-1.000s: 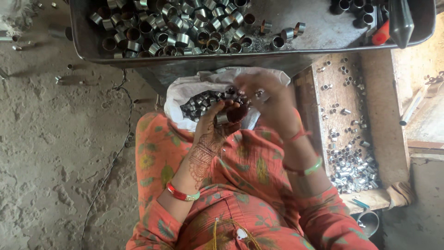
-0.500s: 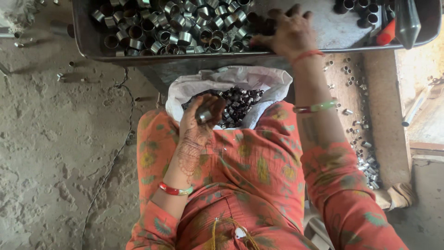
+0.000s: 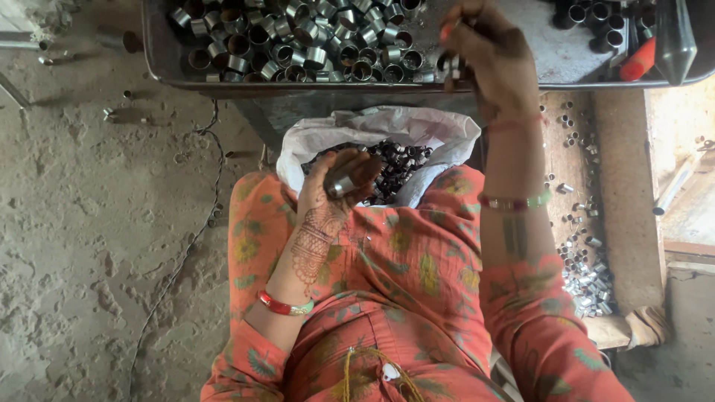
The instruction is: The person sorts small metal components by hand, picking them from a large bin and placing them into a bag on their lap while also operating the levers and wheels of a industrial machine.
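**Mid-batch: tray well filled, bag far from empty**

Your metal tray (image 3: 536,63) carries a dense heap of steel sleeves (image 3: 298,37) on its left half; the middle is bare, so I judge there's room for plenty more. The white bag (image 3: 447,134) in your lap holds a big pile of dark rings (image 3: 398,160), so most of the feed stock looks unprocessed. More loose sleeves lie scattered on the wooden board (image 3: 633,193) to your right.

Your right hand (image 3: 488,56) is up at the tray's front edge, fingers pinched on a small sleeve (image 3: 450,65). Your left hand (image 3: 335,186) sits over the bag mouth, clenched round a steel mandrel (image 3: 340,182).

Versus half a second ago: right hand has pulled back from deep over the tray to its near edge, now gripping a piece. Left hand and mandrel barely moved
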